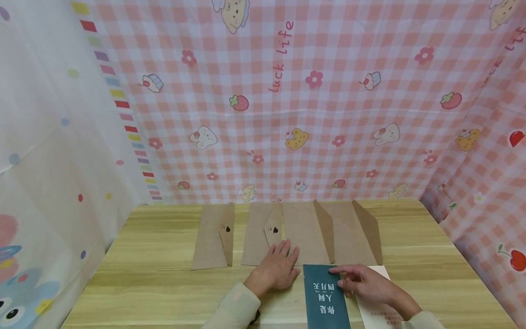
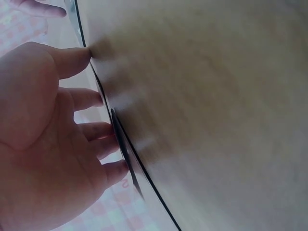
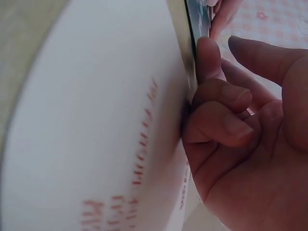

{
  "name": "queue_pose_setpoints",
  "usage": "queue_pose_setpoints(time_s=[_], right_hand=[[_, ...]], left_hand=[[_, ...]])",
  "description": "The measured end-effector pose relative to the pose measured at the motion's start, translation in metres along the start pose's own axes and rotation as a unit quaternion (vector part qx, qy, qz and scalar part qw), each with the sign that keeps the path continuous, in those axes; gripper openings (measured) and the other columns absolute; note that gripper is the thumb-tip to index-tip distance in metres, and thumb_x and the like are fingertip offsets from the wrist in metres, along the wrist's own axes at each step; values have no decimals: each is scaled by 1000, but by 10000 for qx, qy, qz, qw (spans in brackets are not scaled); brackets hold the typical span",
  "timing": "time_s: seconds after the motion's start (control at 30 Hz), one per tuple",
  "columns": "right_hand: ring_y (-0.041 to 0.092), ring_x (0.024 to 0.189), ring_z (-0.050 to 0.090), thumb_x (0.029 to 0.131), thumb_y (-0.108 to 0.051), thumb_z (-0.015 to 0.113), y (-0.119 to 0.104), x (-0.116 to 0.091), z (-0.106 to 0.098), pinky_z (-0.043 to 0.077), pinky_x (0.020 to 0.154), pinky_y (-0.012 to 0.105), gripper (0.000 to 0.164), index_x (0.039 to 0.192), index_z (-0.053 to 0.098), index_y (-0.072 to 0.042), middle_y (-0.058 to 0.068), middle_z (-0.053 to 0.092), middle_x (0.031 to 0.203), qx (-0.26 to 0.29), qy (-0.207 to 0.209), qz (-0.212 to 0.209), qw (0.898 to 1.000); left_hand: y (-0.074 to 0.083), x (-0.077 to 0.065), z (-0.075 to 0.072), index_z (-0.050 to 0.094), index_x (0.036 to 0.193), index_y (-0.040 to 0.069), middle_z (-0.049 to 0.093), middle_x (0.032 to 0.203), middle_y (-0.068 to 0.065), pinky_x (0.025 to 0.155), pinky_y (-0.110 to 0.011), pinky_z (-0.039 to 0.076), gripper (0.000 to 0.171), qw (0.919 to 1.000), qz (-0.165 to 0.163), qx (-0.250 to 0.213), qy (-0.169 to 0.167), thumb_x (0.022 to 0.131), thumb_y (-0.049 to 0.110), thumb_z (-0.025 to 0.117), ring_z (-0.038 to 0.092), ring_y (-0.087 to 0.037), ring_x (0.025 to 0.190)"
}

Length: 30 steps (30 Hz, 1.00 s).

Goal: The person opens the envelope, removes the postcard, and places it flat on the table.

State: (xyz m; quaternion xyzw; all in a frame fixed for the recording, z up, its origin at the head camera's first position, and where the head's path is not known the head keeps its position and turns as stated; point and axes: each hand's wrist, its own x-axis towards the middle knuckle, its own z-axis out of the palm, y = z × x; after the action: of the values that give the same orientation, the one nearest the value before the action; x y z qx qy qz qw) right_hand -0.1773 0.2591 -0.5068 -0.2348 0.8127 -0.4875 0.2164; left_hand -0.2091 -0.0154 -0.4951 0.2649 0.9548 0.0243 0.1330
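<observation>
My left hand (image 1: 276, 269) lies with fingers spread, fingertips at the lower edge of the second brown envelope (image 1: 255, 233). That envelope's flap is folded over and bears a small dark sticker (image 1: 275, 230). In the left wrist view the left hand (image 2: 62, 130) is seen palm side, holding nothing. My right hand (image 1: 365, 285) touches the top of a teal card (image 1: 324, 297) with an outstretched index finger. White characters mark that card. Over a white card (image 1: 380, 315) with red print lie its other fingers, loosely curled; in the right wrist view this white card (image 3: 96, 120) shows close up.
At the left lies another brown envelope (image 1: 211, 242), its flap folded over with a matching sticker. Further right, two envelopes, the third (image 1: 304, 233) and fourth (image 1: 349, 233), have flaps spread out. A checked pink cloth (image 1: 255, 114) hangs behind the wooden table (image 1: 135, 274).
</observation>
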Motion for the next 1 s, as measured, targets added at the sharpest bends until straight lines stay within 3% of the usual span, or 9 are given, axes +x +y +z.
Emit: queue_pose_setpoints(time_s=[0.27,0.57,1.0], right_hand=[[10,65,58,100,-9,57,-5,2,-3,43,67,21,37,133,55,9,12,64,72,108,-155,-147,9997],[10,62,56,99,-8,57,-9,7,-7,42,56,20,33,127,58,10,18,63,70,42,-260,-470,9985],[14,68,59,101,-12,56,-22,16,-10,46,61,22,32,127,60,5,7,64,77,-152,-181,-255,9994]], left_hand=[[0,-1,-1,32,156,16,23,164,-11,121,-43,21,59,10000,20,-34,-7,104,41,44,20,-25,152],[1,0,-3,32,156,17,23,164,-11,122,-43,21,60,10000,-9,-63,-63,103,41,45,20,-25,152],[1,1,-2,35,155,14,26,162,-13,121,-44,21,61,9999,47,-21,91,102,41,49,23,-26,151]])
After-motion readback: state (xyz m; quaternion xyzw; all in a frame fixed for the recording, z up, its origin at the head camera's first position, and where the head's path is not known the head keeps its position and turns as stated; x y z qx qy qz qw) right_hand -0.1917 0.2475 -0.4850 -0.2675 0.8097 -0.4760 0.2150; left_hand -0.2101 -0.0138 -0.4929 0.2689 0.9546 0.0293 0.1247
